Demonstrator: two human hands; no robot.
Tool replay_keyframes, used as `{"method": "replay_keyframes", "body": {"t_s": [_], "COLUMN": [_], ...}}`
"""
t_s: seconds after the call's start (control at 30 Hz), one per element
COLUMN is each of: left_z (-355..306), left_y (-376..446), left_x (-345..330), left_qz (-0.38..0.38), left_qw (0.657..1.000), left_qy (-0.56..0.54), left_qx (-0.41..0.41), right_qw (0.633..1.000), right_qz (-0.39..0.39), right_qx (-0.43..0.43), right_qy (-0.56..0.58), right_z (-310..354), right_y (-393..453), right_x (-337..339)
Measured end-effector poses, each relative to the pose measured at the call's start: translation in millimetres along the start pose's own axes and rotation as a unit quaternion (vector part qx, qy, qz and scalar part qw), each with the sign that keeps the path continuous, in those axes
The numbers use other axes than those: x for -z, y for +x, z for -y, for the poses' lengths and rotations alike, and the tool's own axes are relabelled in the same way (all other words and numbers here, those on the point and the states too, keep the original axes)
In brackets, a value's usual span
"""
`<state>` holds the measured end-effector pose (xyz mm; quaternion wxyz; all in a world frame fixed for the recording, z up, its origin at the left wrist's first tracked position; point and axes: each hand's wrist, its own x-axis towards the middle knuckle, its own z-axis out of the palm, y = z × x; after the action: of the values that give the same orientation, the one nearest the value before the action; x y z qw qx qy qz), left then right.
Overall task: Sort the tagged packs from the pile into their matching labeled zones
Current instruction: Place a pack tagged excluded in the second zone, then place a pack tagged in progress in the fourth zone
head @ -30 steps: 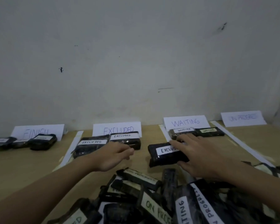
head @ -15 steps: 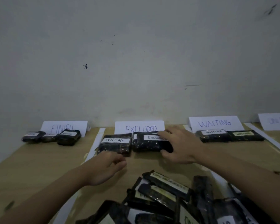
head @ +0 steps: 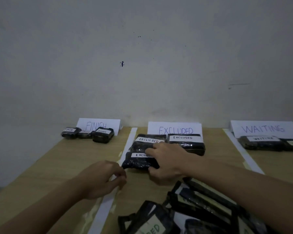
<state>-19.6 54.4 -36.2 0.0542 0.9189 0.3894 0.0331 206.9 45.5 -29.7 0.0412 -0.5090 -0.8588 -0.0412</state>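
Observation:
My right hand point(head: 166, 162) grips a black pack tagged EXCLUDED point(head: 139, 160), thumb at its near edge, fingers over the top. The pack lies on the wooden table in front of two other EXCLUDED packs point(head: 184, 142), below the EXCLUDED sign point(head: 175, 130). My left hand point(head: 103, 179) hovers just left of it over a white paper strip, fingers loosely curled, holding nothing. The pile of tagged black packs point(head: 193, 211) fills the near right.
Three FINISH packs point(head: 102, 135) sit by the FINISH sign point(head: 98, 124) at the far left. WAITING packs point(head: 260, 142) lie under the WAITING sign point(head: 264, 130) at the right. White paper strips point(head: 130, 142) divide the zones. A grey wall backs the table.
My right hand carried the EXCLUDED pack leftward from near the WAITING zone into the EXCLUDED zone and brought it down in front of the two packs there. My left hand drew back slightly.

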Motion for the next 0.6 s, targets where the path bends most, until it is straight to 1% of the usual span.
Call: {"method": "replay_keyframes", "body": {"t_s": [0.13,0.23,0.3,0.4,0.43,0.5,0.6], "left_z": [2.5,-1.7,-8.7,-23.5,-29.3,-41.0,-59.6], "left_y": [-8.4,-7.8,-5.3,1.4,4.2,11.7,23.5], "left_x": [2.9,1.4,2.4,4.8,5.4,6.6,8.2], "left_qz": [-0.011,-0.027,-0.031,-0.041,-0.044,-0.049,-0.059], "left_qw": [1.000,1.000,0.999,0.997,0.997,0.995,0.992], "left_qy": [0.002,-0.011,-0.012,-0.032,-0.037,-0.046,-0.059], "left_qx": [0.003,-0.011,-0.025,-0.051,-0.059,-0.072,-0.095], "right_qw": [1.000,0.998,0.998,0.997,0.995,0.991,0.971], "right_qz": [0.002,0.052,0.066,0.034,0.039,0.074,0.168], "right_qx": [-0.008,-0.007,-0.009,-0.020,-0.025,-0.044,-0.111], "right_qy": [-0.012,-0.024,-0.003,0.066,0.083,0.103,0.131], "right_z": [4.3,4.4,-1.7,-16.7,-22.8,-32.9,-41.3], "right_y": [3.3,2.9,-3.1,-22.9,-32.2,-53.1,-84.2], "right_x": [-6.6,-3.3,6.2,26.9,32.4,38.9,37.9]}}
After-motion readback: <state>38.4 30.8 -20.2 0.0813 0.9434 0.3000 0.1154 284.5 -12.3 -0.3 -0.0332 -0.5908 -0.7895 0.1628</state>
